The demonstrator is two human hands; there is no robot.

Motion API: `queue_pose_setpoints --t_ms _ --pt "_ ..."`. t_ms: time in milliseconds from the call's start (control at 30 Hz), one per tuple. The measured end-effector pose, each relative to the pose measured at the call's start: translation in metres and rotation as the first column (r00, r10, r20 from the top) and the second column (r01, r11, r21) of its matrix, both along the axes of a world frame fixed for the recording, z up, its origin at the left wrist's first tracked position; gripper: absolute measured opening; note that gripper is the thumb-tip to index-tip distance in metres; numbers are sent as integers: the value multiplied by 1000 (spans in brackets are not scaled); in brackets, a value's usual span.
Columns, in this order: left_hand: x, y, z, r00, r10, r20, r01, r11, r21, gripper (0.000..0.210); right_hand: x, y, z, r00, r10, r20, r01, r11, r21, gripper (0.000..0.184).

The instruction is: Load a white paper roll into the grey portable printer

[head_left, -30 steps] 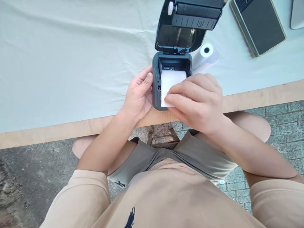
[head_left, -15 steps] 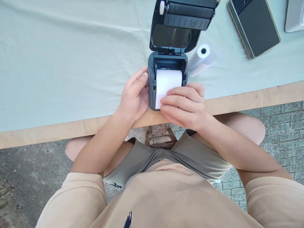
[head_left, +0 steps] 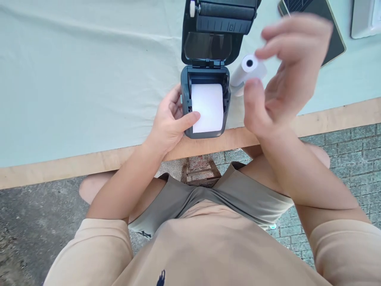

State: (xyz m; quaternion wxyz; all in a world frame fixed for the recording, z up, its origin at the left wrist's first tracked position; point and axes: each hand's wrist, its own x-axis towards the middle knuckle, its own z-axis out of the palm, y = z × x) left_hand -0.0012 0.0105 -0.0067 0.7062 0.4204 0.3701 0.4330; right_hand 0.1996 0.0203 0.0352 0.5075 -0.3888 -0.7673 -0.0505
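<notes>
A dark grey label printer [head_left: 205,135] stands at the table's front edge. Its lid [head_left: 187,43] is swung up and back, showing a black roller inside. White paper [head_left: 210,105] lies out over the printer's front rim. My left hand [head_left: 171,123] grips the printer's left side, the thumb pressing on the paper's left edge. Raised to the right of the printer, my right hand [head_left: 288,71] is blurred by motion, its fingers apart and nothing between them. Just left of it, a white paper roll [head_left: 244,71] with a dark core stands on the cloth.
A dark flat device [head_left: 335,43] lies at the upper right, partly behind my right hand. At the far right is the edge of a white object [head_left: 361,24]. Pale green cloth [head_left: 89,87] covers the table, whose wooden front edge [head_left: 119,159] runs above my lap.
My right hand has let go of the paper and moved up and to the right, opening. The left thumb has come down onto the paper. Everything on the table appears shifted slightly left.
</notes>
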Motion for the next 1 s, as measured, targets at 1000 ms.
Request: queue_pose_setpoints --t_ms 1000 --pt "2 1 7 998 13 54 -10 999 -50 57 -7 -20 -15 998 66 5 -55 872 -486 25"
